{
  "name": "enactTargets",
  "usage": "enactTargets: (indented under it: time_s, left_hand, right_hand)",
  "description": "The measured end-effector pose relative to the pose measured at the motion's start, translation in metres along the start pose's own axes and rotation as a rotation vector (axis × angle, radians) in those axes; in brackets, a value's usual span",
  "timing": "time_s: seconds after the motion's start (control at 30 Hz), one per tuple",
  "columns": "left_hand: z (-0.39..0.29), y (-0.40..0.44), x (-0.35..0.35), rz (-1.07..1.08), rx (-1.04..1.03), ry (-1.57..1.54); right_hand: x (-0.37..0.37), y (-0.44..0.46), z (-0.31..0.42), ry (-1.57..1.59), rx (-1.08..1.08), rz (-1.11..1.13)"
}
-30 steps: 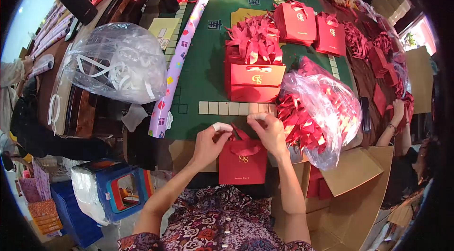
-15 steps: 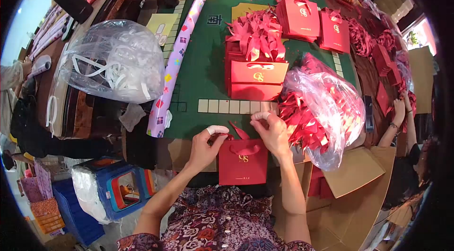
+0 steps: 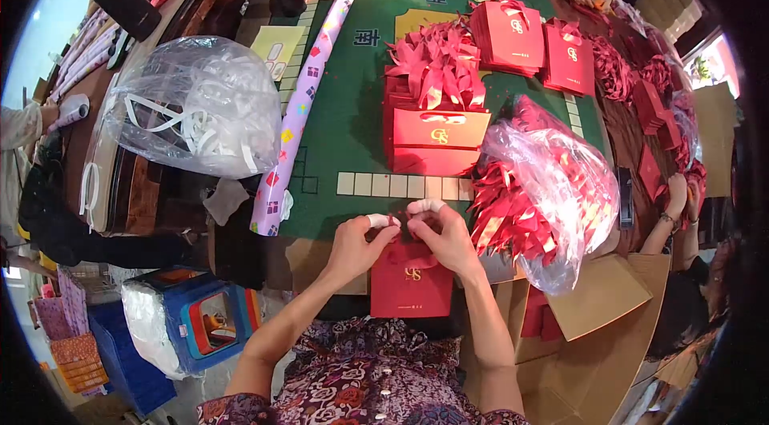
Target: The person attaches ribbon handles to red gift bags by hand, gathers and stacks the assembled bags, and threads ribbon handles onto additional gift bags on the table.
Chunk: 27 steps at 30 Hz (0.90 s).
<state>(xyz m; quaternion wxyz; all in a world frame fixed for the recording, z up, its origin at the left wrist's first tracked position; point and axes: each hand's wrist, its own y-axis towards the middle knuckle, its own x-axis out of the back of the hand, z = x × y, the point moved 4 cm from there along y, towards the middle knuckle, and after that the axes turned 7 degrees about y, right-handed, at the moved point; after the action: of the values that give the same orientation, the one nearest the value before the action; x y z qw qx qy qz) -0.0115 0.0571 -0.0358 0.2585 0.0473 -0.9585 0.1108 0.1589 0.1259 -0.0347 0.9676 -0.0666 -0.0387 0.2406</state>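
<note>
A red paper gift bag (image 3: 411,293) with gold lettering lies at the table's near edge, directly in front of me. Both hands meet over its top edge. My left hand (image 3: 360,247), with white tape round a finger, pinches a red ribbon (image 3: 404,221) at the bag's handle. From the other side my right hand (image 3: 445,239), also taped on one finger, has thumb and finger closed at the same ribbon. The fingers partly hide the ribbon. Right of my right hand sits a clear plastic bag (image 3: 553,193) full of red ribbons.
Finished-looking red bags (image 3: 439,140) with ribbons stand in a stack ahead, and more bag stacks (image 3: 513,36) lie behind. A patterned paper roll (image 3: 300,108) and a plastic bag of white straps (image 3: 196,108) are left. An open cardboard box (image 3: 601,329) stands right. Another person's hands (image 3: 677,194) work far right.
My right hand has moved left, close to my left hand. The ribbon tail that lay loose between them is now mostly hidden at the fingertips.
</note>
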Motion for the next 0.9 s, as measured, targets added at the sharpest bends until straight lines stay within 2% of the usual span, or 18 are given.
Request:
enactTargets:
  time_s: [0.07, 0.1, 0.13, 0.2, 0.33, 0.4, 0.53, 0.6, 0.63, 0.67, 0.73, 0.77, 0.83, 0.9]
  left_hand:
    - [-0.005, 0.001, -0.002, -0.019, -0.032, 0.087]
    - [-0.009, 0.002, -0.002, -0.041, -0.062, 0.175]
    - [-0.013, 0.002, -0.002, -0.041, -0.064, 0.175]
    - [-0.025, 0.001, 0.0, -0.113, -0.223, 0.246]
    - [-0.029, 0.002, -0.001, -0.103, -0.266, 0.312]
    - [-0.031, 0.003, -0.005, -0.08, -0.324, 0.45]
    - [-0.031, 0.001, -0.001, 0.004, -0.285, 0.38]
    - [-0.03, -0.007, 0.006, -0.174, -0.406, 0.196]
    - [-0.019, -0.011, 0.005, -0.047, -0.361, 0.152]
    - [-0.013, -0.015, 0.006, -0.048, -0.364, 0.152]
    - [-0.016, -0.02, 0.002, 0.199, -0.333, -0.039]
    - [-0.016, -0.025, 0.0, 0.297, -0.242, -0.022]
    - [-0.006, -0.034, -0.012, 0.294, -0.225, 0.026]
    - [-0.013, -0.041, -0.012, 0.335, -0.18, 0.087]
  right_hand:
    - [-0.002, -0.004, 0.006, 0.082, -0.073, 0.104]
    - [-0.005, -0.003, 0.005, 0.133, -0.01, 0.134]
    - [-0.004, -0.005, 0.004, 0.132, -0.008, 0.132]
    - [-0.005, -0.006, 0.004, 0.081, -0.043, 0.121]
    - [-0.007, -0.009, 0.009, 0.053, -0.037, 0.068]
    - [-0.007, -0.012, 0.022, -0.098, 0.045, -0.011]
    - [-0.005, -0.017, 0.03, -0.001, 0.127, -0.119]
    - [0.008, -0.019, 0.023, 0.193, -0.039, -0.2]
    - [0.012, -0.019, 0.024, 0.241, 0.013, -0.241]
    - [0.017, -0.02, 0.022, 0.251, -0.01, -0.238]
    - [0.018, -0.017, 0.021, 0.224, -0.009, -0.264]
    - [0.018, -0.015, 0.021, 0.224, -0.006, -0.265]
    - [0.02, -0.007, 0.026, -0.008, 0.035, -0.287]
    - [0.023, 0.006, 0.026, -0.027, 0.099, -0.324]
